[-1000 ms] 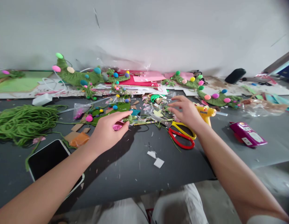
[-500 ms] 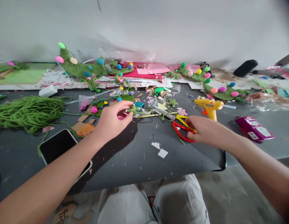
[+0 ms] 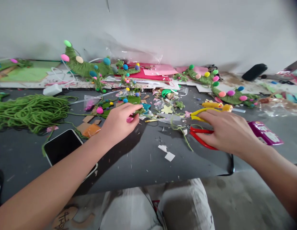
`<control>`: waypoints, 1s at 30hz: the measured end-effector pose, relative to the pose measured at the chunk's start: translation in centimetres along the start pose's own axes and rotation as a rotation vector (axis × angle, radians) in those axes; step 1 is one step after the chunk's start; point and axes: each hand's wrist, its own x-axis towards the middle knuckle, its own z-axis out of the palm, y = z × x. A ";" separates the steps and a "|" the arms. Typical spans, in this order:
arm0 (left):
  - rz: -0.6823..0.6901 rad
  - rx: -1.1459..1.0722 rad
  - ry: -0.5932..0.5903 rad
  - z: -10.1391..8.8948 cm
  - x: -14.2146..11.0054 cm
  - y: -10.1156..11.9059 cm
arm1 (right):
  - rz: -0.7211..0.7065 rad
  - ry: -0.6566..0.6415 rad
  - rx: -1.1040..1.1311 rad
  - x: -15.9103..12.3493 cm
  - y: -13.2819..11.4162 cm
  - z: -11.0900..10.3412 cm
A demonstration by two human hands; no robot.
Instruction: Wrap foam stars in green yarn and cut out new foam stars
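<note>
My right hand [image 3: 227, 129] is closed around the handles of a pair of scissors [image 3: 202, 141], one red and one yellow. Their blades point left over the table, close to a loose strand of green yarn [image 3: 186, 139]. Between the thumb and fingers of my left hand [image 3: 121, 123] is a small bundle of green yarn [image 3: 139, 111], mostly covered by the fingers. Something pink [image 3: 129, 119] shows under those fingers; whether it is held too I cannot tell. Just behind the right hand lies a yellow glue gun [image 3: 226, 108], partly hidden.
A heap of green yarn [image 3: 31, 111] and a phone [image 3: 63, 145] lie at left. Yarn-wrapped shapes with coloured pompoms [image 3: 88, 68] line the wall. Paper scraps [image 3: 169, 156] lie in front, and a purple packet [image 3: 264, 132] sits at right.
My right hand has come down onto the scissors, taken their handles and shifted them slightly right, with the handles spread wider. My left hand keeps its pinch. The view has shifted a little.
</note>
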 end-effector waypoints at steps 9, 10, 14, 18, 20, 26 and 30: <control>-0.002 0.049 -0.040 -0.1 -0.4 0.5 | 0.040 -0.107 -0.087 2.2 -3.8 -1.1; -0.003 0.050 -0.043 -0.1 -0.5 0.5 | 0.043 -0.119 -0.100 2.3 -4.0 -1.2; 0.017 0.045 -0.054 0.0 -0.5 0.5 | 0.037 -0.176 -0.128 2.5 -4.5 -1.4; 0.071 0.035 -0.056 0.1 -0.6 0.4 | 0.065 -0.209 -0.148 2.7 -4.7 -1.4; 0.091 0.041 -0.060 0.1 -0.7 0.4 | 0.084 -0.207 -0.133 2.6 -4.7 -1.4; 0.009 0.009 -0.023 -0.1 -0.4 0.5 | 0.102 -0.147 -0.006 2.5 -3.5 -0.8; -0.284 -0.297 -0.014 -0.2 0.2 0.8 | 0.190 -0.099 0.066 3.8 -0.9 0.6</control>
